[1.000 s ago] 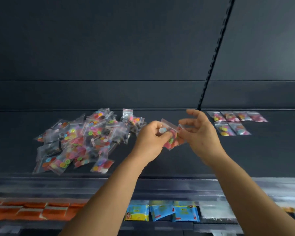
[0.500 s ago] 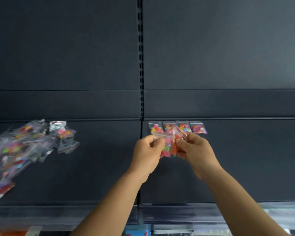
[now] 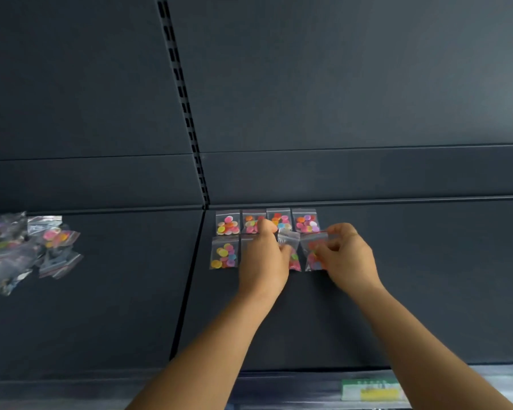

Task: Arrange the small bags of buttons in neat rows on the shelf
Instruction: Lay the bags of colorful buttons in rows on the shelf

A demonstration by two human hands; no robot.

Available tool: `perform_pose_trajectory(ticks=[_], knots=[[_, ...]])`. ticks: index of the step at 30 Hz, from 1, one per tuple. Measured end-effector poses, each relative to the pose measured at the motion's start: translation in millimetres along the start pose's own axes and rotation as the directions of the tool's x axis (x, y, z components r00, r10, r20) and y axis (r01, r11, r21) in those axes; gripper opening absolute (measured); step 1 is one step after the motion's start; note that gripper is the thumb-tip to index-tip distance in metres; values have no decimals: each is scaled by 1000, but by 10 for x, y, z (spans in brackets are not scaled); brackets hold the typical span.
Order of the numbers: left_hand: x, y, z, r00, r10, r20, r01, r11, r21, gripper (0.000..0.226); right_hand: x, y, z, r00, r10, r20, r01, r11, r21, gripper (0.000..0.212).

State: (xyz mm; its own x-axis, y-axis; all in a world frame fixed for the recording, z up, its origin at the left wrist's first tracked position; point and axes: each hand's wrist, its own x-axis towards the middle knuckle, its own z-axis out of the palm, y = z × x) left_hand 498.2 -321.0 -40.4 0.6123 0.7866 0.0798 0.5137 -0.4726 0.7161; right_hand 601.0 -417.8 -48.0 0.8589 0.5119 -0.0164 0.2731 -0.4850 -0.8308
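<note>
The left hand (image 3: 263, 261) pinched one button bag (image 3: 290, 250) at its thumb side; the right hand (image 3: 348, 261) pinched another bag (image 3: 314, 253) just beside it, fingers curled.

The scene is being lit dimly and evenly, and a paler sheen is being shown at the upper right of the back panel (image 3: 427, 69). The heap of bags (image 3: 18, 250) at the left edge is being blurred and stretched. Straight lines are being bent by the wide lens.

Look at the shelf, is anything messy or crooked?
Yes. The pile of bags on the left lies jumbled and overlapping, not in rows. The bag between the hands sits tilted, its top corner lifted against the back row.
</note>
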Motion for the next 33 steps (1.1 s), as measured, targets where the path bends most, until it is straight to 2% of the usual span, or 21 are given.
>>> perform_pose_trajectory(ticks=[5, 8, 10, 11, 13, 15, 18, 27, 33], knots=[[-5, -18, 20, 981, 181, -62, -157, 947, 280, 29, -19, 36, 50, 997, -78, -18, 73, 977, -200, 41], [-57, -81, -40, 948, 319, 0, -298, 883, 363, 19, -100, 5, 18, 973, -230, 2, 217, 917, -333, 26], [-103, -123, -70, 913, 402, 76, -399, 835, 378, 15, -176, -6, -4, 937, -342, 65, 340, 854, -394, 13], [-125, -143, -72, 896, 426, 129, -441, 812, 381, 17, -209, 1, -8, 920, -374, 118, 387, 819, -423, 14], [-160, -174, -53, 872, 431, 233, -490, 787, 375, 26, -253, 31, -9, 895, -381, 232, 446, 746, -494, 21], [-168, -216, -33, 864, 414, 286, -499, 778, 383, 36, -267, 59, -4, 890, -364, 276, 457, 704, -544, 27], [-149, -249, -25, 857, 416, 303, -511, 760, 402, 46, -254, 59, 11, 898, -342, 277, 440, 684, -582, 35], [-127, -284, -44, 847, 424, 321, -527, 747, 404, 55, -267, 36, 72, 888, -291, 356, 457, 640, -618, 47], [-113, -263, -66, 844, 415, 341, -526, 765, 372, 51, -272, 20, 58, 889, -289, 355, 455, 641, -618, 47]])
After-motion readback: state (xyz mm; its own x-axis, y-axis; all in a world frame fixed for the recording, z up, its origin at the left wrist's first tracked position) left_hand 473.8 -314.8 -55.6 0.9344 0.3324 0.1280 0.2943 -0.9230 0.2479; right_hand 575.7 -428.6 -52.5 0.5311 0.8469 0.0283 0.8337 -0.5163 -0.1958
